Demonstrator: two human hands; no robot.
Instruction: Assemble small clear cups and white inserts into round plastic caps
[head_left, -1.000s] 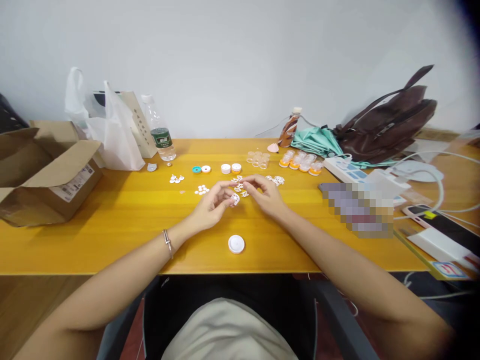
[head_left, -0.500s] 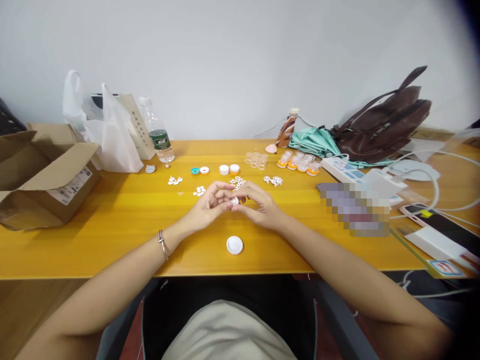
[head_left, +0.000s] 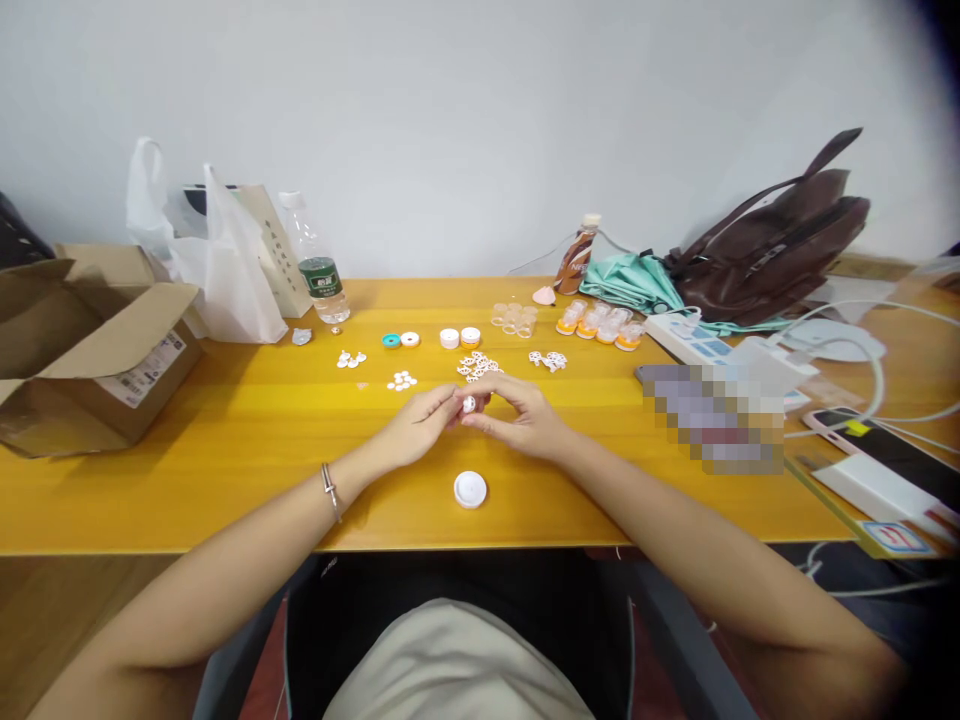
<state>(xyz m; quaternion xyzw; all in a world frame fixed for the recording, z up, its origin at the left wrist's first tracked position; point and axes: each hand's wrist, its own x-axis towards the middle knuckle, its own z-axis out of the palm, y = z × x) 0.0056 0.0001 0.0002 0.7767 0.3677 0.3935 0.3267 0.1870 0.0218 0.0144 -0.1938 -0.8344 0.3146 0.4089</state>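
The small white part (head_left: pixel 469 404) is rounded, with darker gaps or marks on the side facing the camera; its finer shape is too small to tell — the fingers cover much of it; it sits above the table, pinched between the left hand (head_left: pixel 417 428) and the right hand (head_left: pixel 529 415), which are brought together with their fingertips closed around it.

The table (head_left: pixel 562 515) is glossy yellow-brown wood, set against a plain pale wall (head_left: pixel 450 130); a white round cap (head_left: pixel 470 490) lies nearer the person than the hands; just beyond the fingers is a pile of white cut-out pieces (head_left: pixel 478 366), its near edge partly hidden by the right hand; to the left lie small white discs (head_left: pixel 402 381); farther back stand clear cups (head_left: pixel 514 319) and four orange-based pieces (head_left: pixel 596 325); a cardboard box (head_left: pixel 142 370) and a water bottle (head_left: pixel 322 278) stand left, a brown backpack (head_left: pixel 787 250) right — all well apart from the hands.
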